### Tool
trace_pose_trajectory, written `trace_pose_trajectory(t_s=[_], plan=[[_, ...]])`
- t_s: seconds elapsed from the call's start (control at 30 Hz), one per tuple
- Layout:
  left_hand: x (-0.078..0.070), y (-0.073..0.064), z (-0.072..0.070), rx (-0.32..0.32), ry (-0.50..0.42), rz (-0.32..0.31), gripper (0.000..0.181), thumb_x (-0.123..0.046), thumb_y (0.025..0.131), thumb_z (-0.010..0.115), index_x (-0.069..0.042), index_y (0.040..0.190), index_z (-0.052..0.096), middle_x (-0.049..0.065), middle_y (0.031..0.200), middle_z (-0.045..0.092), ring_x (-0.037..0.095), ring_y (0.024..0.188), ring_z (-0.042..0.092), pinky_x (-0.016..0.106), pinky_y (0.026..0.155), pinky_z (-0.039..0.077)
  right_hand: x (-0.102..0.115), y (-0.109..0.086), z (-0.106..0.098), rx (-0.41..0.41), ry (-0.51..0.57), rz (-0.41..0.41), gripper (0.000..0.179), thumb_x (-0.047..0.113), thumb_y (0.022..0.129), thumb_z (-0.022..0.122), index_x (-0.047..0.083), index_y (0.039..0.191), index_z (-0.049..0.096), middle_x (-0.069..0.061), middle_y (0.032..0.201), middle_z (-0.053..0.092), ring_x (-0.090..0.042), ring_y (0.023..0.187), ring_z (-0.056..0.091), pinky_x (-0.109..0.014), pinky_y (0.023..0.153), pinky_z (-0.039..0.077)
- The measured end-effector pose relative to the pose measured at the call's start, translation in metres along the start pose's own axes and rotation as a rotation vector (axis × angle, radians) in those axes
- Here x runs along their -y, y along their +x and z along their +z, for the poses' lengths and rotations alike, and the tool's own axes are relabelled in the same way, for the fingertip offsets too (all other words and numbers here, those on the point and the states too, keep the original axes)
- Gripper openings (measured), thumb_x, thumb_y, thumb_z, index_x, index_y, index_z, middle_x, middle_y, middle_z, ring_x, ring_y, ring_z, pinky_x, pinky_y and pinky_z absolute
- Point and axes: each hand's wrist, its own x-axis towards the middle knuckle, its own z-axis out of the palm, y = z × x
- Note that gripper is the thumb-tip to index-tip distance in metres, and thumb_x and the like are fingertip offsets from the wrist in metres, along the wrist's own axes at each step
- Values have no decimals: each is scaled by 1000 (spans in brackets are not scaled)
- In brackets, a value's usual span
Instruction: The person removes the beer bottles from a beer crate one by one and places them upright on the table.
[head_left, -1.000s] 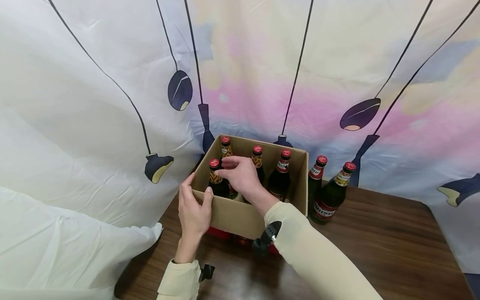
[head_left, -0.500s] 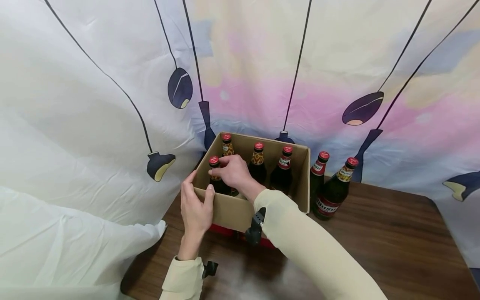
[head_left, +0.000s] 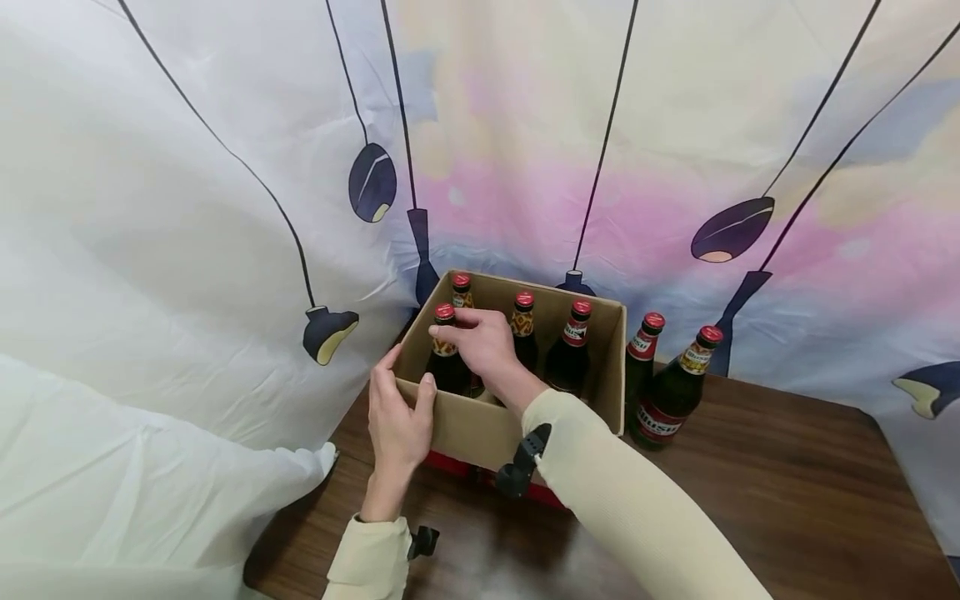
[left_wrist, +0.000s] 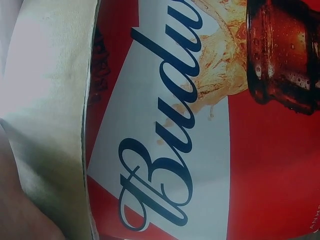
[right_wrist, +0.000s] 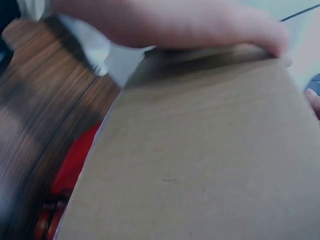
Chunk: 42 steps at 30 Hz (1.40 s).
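Observation:
In the head view my right hand pinches the neck of a beer bottle with a red cap, at the front left inside an open cardboard box. My left hand grips the box's front left corner, thumb over the front flap and fingers along the left side. Several more capped bottles stand in the box, among them a bottle near its right wall. The left wrist view shows the box's red printed side with large "Budw" lettering. A plain cardboard flap fills most of the right wrist view.
Two dark green bottles, a nearer bottle and one behind it, stand just right of the box on the wooden table. A patterned curtain hangs behind, and white cloth drapes over the left side.
My right hand has closed round the bottle's neck, and the bottle has risen slightly in the box. The left hand keeps its grip on the corner. The head view has shifted a little.

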Motion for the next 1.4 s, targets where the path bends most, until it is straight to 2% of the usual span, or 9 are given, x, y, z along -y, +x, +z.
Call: trace_pose_trajectory(t_s=[0.2,0.37,0.6,0.83,0.97,1.13,1.2,1.3,1.4], plan=[[-2,-2,5,8,0,5,62,-34,96,63,-9,151,48,20,141,59,41,126,58,63,96,49,0,-13,-22,-45,153,-62,37,20,88,85,15,124,81,-6,117,80,-22,110,72,-44,100,57],[-3,-2,5,1,-2,14,62,-33,96,63,-9,151,48,21,141,59,41,126,58,62,97,49,-2,-22,-44,-92,191,-85,37,20,87,86,16,123,81,-6,117,80,-20,107,72,-43,100,57],[-1,-3,4,-7,-7,2,61,-30,96,64,-9,151,48,21,141,59,41,125,58,62,98,48,-1,-34,-78,-127,194,-87,45,18,87,85,13,131,77,-9,130,76,-22,121,69,-43,106,54],[1,-2,1,-35,-13,13,61,-29,96,63,-6,150,49,23,141,58,42,126,57,61,100,46,9,-44,-108,-135,148,-113,40,17,91,82,14,130,77,-10,123,77,-16,109,69,-26,87,57],[3,-2,1,-39,-12,10,61,-29,96,63,-6,150,49,23,142,58,43,126,57,61,100,46,16,-48,-124,-147,135,-109,41,19,92,81,13,132,76,-11,125,75,-16,111,64,-25,83,54],[4,-2,3,-37,-17,14,61,-29,96,64,-6,151,48,23,142,57,42,126,57,60,99,46,29,-53,-142,-155,105,-96,44,21,94,80,13,136,73,-14,137,71,-20,126,61,-31,94,54],[4,-2,3,-40,-19,22,61,-28,96,64,-6,151,48,23,141,57,43,126,56,60,99,45,35,-54,-148,-164,108,-108,44,20,93,80,11,136,72,-13,138,71,-17,128,61,-31,99,54],[4,-2,5,-44,-20,29,61,-28,96,64,-5,151,48,24,141,58,43,125,57,59,98,45,46,-54,-156,-171,138,-138,44,17,93,81,8,135,72,-10,131,75,-13,122,64,-28,98,55],[3,-2,6,-43,-21,28,62,-28,95,64,-6,151,48,24,141,58,43,125,57,59,98,45,56,-54,-164,-160,153,-169,43,16,93,81,5,133,73,0,113,80,-11,111,68,-23,90,57]])
